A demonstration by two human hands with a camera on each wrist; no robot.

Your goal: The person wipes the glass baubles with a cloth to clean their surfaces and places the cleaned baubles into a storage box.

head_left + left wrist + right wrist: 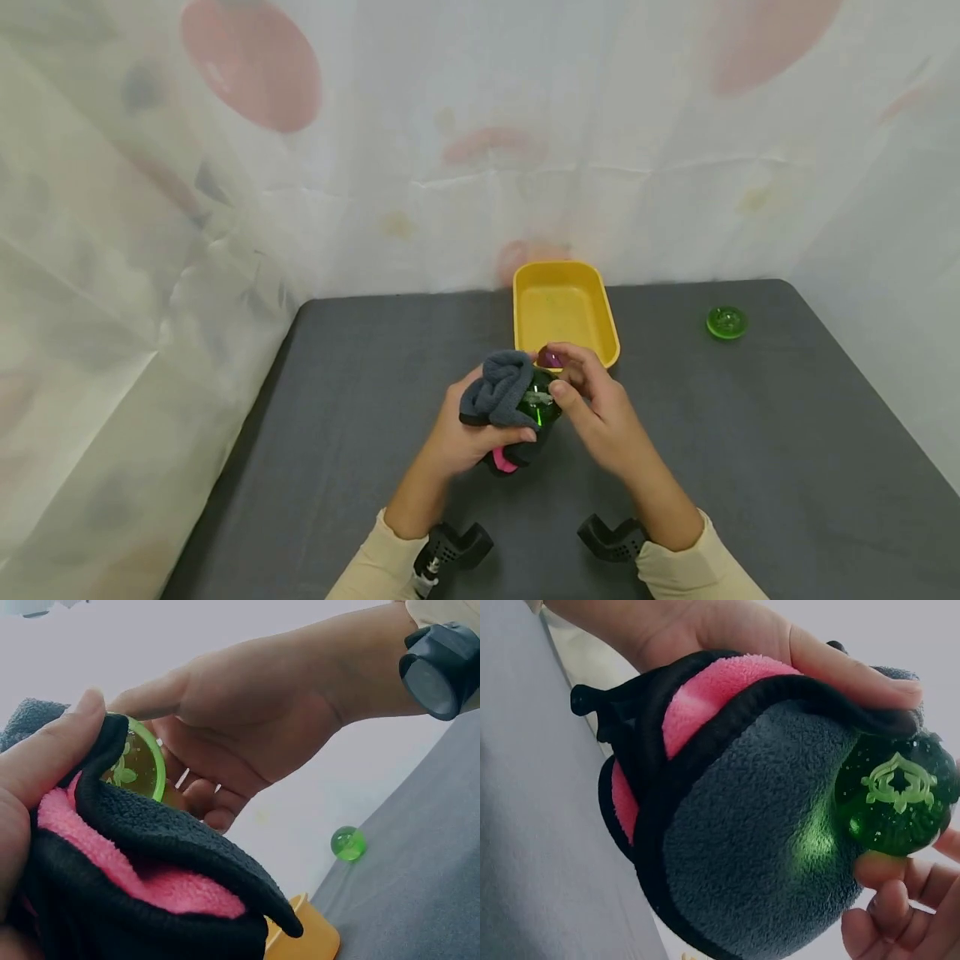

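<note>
Wiping stage: left hand (468,433) clamped round grey cloth (501,390); right hand (596,408) pinching green ball (896,795). Next, probably: turning ball within cloth, grip kept firm.

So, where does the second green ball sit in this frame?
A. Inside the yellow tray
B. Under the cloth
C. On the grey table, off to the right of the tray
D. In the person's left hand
C: the loose green ball lies alone on the grey table, right of the yellow tray, which looks bare inside; the hands work elsewhere.
</note>
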